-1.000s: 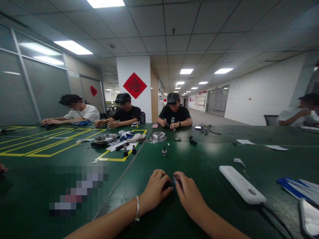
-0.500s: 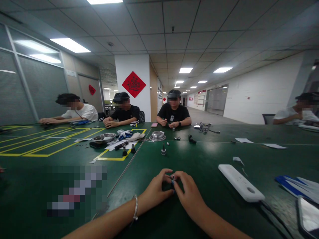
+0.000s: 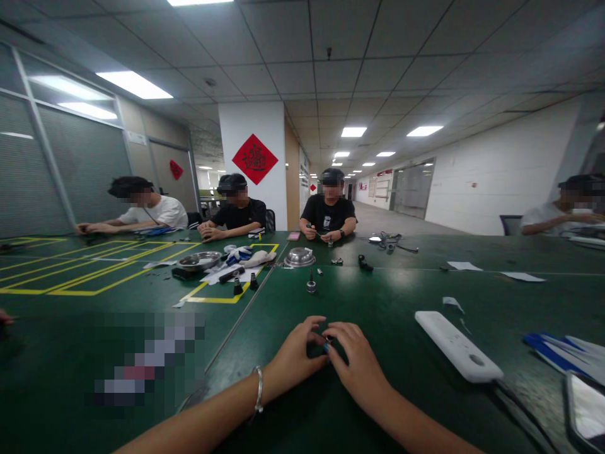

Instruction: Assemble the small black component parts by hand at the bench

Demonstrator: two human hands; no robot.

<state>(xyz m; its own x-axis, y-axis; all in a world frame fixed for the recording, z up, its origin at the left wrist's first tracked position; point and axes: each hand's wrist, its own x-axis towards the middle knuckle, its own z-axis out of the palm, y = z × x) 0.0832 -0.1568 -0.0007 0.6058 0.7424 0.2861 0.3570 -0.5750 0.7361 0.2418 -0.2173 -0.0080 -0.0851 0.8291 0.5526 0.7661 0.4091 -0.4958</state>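
Observation:
My left hand (image 3: 295,353), with a silver bangle (image 3: 258,389) at its wrist, curves its fingers over the green table (image 3: 397,391). My right hand (image 3: 359,359) faces it, thumb and fingers pinched together. Between the fingertips of both is a small round metal part (image 3: 328,340), mostly covered by the fingers, so its exact kind does not show. Farther off, straight ahead of my hands, a small metal piece with an upright pin (image 3: 311,284) stands on the table. A tiny metal piece (image 3: 320,272) lies just behind it.
A white power strip (image 3: 456,347) with a black cord lies to the right, beside blue-and-white gloves (image 3: 564,353) and a phone (image 3: 586,410). Metal bowls (image 3: 299,257), gloves and two black cone-shaped parts (image 3: 237,287) sit farther back. Several people sit around the table.
My right fingers have curled slightly further over the small metal part, covering more of it. Both hands stay in nearly the same place. The view has shifted slightly.

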